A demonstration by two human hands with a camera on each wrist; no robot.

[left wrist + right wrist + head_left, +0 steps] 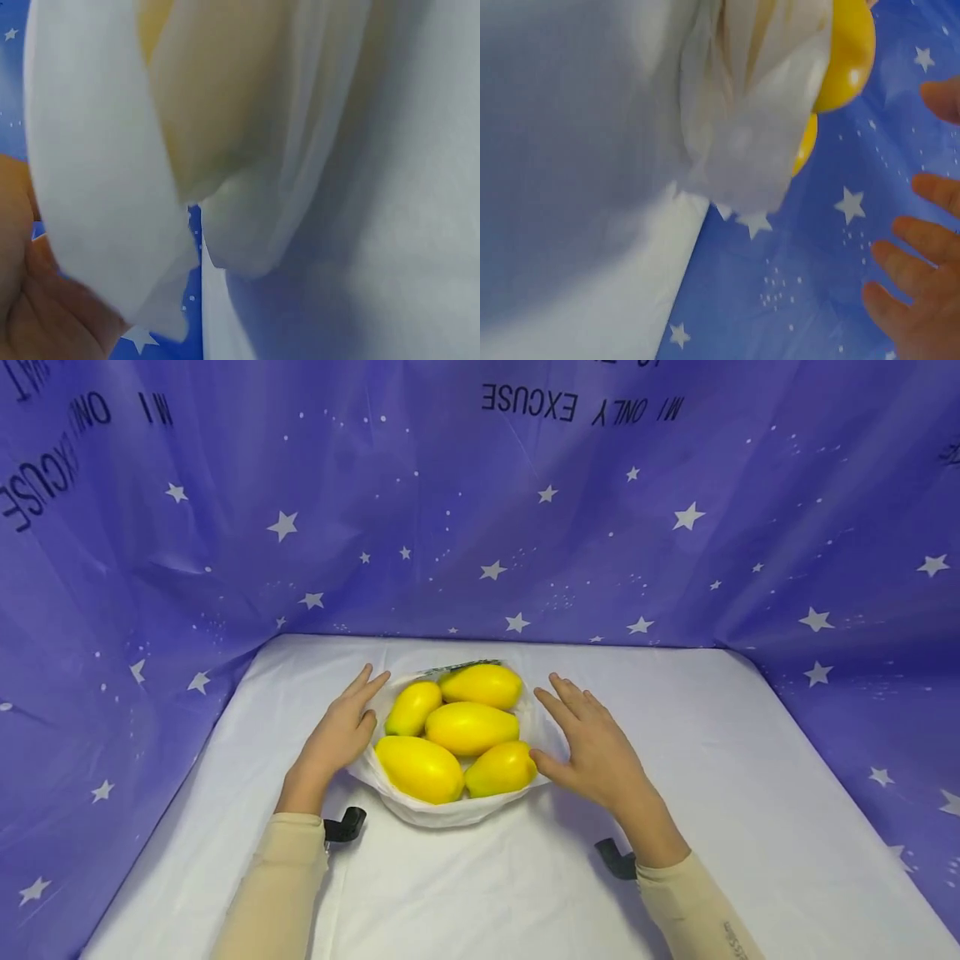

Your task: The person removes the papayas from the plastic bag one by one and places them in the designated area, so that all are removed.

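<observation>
White plastic bag (435, 816), five mangoes (472, 728) inside, near far edge of table (712, 743), between left hand (339, 731) and right hand (596, 747), both spread, wanted gentle, even handling.

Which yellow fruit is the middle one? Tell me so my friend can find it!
On the white table, between the left hand and the right hand, lies an open white bag. Inside it, the yellow middle fruit rests on its long side. It alone has the four others all around it.
</observation>
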